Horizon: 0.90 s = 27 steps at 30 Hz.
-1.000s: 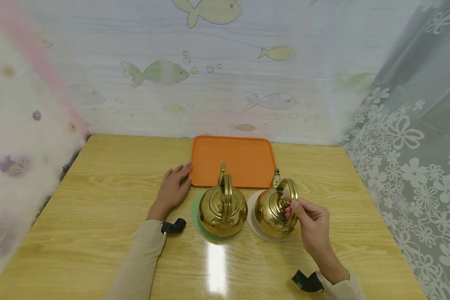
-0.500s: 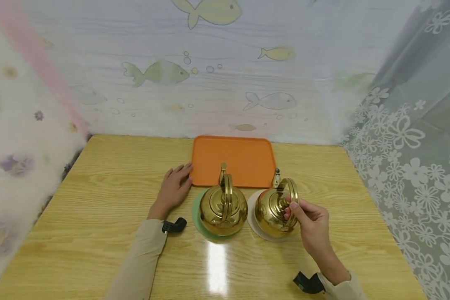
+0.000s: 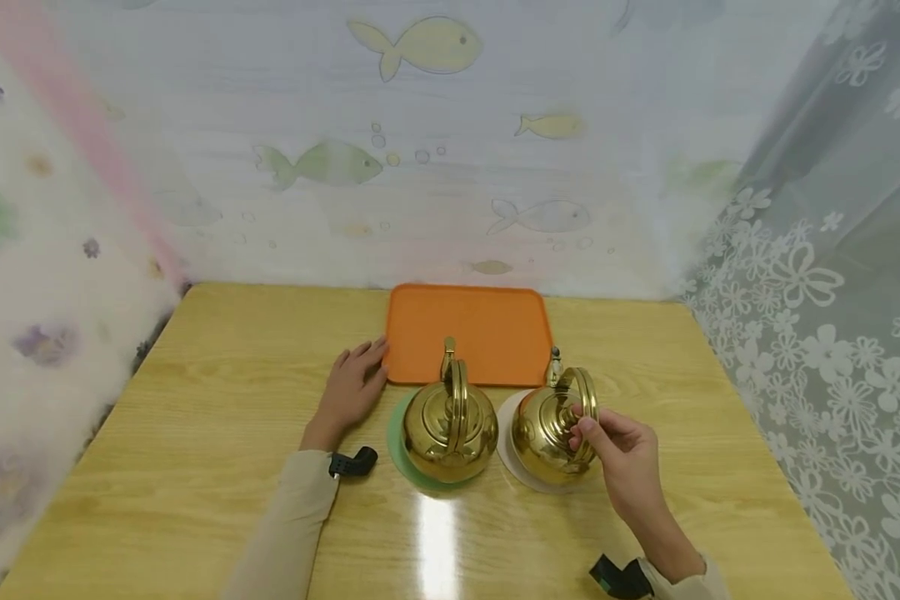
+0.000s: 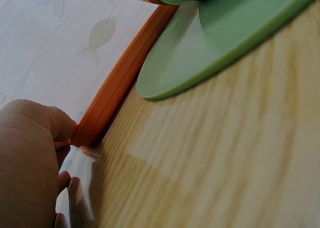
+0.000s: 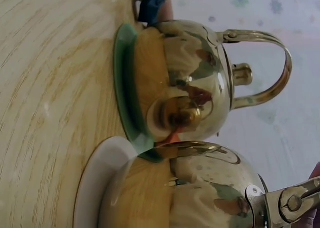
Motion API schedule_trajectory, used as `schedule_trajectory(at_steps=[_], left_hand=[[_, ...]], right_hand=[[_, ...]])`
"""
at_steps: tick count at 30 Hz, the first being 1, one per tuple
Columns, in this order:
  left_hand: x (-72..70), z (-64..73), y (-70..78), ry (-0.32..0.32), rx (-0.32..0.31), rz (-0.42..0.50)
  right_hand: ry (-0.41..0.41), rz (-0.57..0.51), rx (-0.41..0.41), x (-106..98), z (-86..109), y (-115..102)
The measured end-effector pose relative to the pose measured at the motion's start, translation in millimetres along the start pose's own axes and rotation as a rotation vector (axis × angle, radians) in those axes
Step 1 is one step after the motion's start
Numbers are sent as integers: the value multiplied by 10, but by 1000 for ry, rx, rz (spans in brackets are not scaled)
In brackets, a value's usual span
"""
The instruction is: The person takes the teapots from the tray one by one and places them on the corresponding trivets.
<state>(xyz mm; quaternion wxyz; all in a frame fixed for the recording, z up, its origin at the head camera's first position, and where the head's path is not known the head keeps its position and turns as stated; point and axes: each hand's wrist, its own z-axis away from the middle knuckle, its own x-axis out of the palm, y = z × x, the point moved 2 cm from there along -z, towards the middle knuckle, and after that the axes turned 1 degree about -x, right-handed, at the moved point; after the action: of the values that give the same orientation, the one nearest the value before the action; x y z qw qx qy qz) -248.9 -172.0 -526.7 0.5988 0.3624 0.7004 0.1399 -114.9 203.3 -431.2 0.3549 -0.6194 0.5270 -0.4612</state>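
Two shiny brass kettles stand side by side in the head view. The right kettle (image 3: 532, 442) is on a round whitish mat (image 3: 508, 458), and my right hand (image 3: 630, 467) grips its raised handle (image 3: 587, 387). Beside it, the left kettle (image 3: 423, 442) sits on a round green mat (image 3: 394, 437) with its handle up and untouched. My left hand (image 3: 348, 392) rests at the left edge of an orange tray (image 3: 468, 325), fingers extended. In the left wrist view the thumb (image 4: 62, 125) touches the tray's corner.
The wooden table (image 3: 195, 433) runs back to a wall sheet (image 3: 450, 217) printed with fish. A flowered curtain (image 3: 825, 367) hangs along the right side, and a floral cloth (image 3: 52, 350) along the left. Both kettle spouts point toward the tray.
The whole head view has shifted slightly downward in frame, as the camera tilted. Both hands, the kettles and the tray keep their places relative to one another.
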Motion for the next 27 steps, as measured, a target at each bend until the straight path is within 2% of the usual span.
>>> schedule_trajectory(at_steps=[5,13,19,24,27], left_hand=[[16,34,-17,13,-7,-3],[12,-7,-8,29,4,4],[56,-43,11,48,11,-15],[69,-12,13,61,17,-29],[43,6,1,67,14,-29]], right_hand=[[15,57,72,-2,30,15],[9,-4,64,-8,25,1],[10,-5,35,-41,27,-18],[34,7,81,-45,52,0],[24,-21,113,-28,65,19]])
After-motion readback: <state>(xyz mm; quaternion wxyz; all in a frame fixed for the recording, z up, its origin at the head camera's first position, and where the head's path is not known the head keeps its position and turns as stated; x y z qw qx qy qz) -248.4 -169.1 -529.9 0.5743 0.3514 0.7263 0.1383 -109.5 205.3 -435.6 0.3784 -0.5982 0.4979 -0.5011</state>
